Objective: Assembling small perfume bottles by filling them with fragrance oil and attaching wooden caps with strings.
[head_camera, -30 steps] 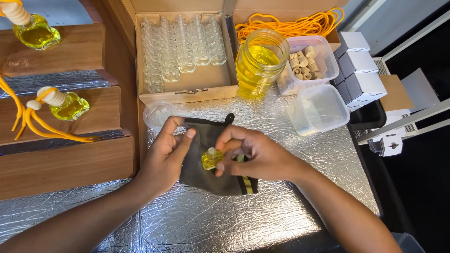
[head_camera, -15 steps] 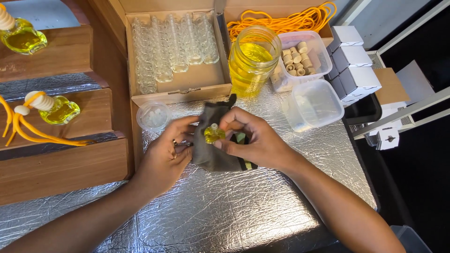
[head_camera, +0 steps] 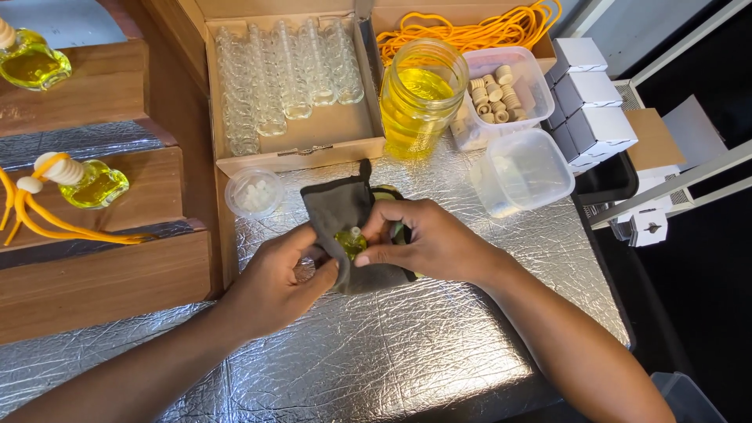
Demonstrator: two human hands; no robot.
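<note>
Centre frame: small bottle [head_camera: 350, 241] of yellow liquid sat on the dark cloth [head_camera: 345, 227]. Since a second earlier, right hand [head_camera: 427, 243] fingertips had closed on its neck; left hand [head_camera: 278, 282] had shifted to pinch the cloth edge beside it, steadying the bottle.

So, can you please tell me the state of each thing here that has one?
small bottle: filled yellow, pinched by both hands over the grey cloth
left hand: gripping the cloth
right hand: fingers on the bottle
glass jar: open, mostly full
box of empty bottles: lid open
clear tub: looks empty
</note>
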